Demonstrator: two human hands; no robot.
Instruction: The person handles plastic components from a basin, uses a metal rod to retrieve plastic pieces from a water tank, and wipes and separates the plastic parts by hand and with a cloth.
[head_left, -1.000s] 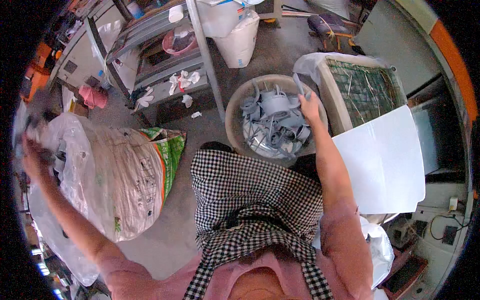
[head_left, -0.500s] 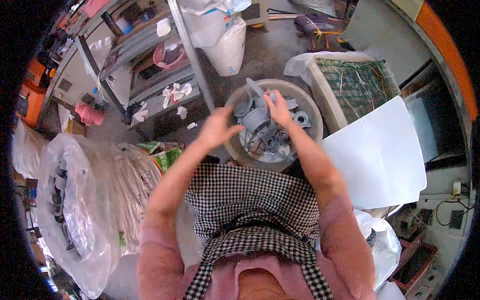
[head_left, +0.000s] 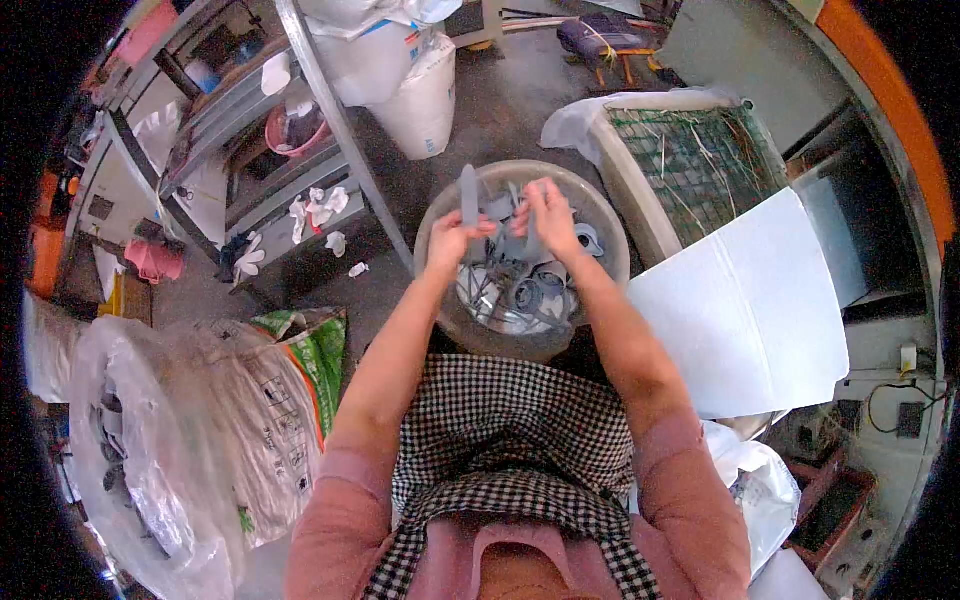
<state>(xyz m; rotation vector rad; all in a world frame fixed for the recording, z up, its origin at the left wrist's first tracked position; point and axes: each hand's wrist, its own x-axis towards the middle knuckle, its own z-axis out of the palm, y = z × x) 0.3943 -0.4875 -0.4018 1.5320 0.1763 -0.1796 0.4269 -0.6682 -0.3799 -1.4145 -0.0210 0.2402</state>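
Observation:
A round tub in front of me holds several grey plastic parts, some curved or ring-shaped, among thin pieces. Over its left side, my left hand is closed around a flat grey plastic strip whose rounded end points up and away from me. My right hand is over the tub's far right portion, its fingers bent around a blurred grey plastic piece. The shape of that piece is partly hidden by the fingers.
A clear plastic bag with dark parts stands at left, beside a printed sack. Metal shelving rises left of the tub. On the right are a netted container and a white board. White sacks stand behind.
My left hand has moved right to the tub and now grips a grey strip. My right hand has stayed over the tub and shifted slightly. The view has turned a little.

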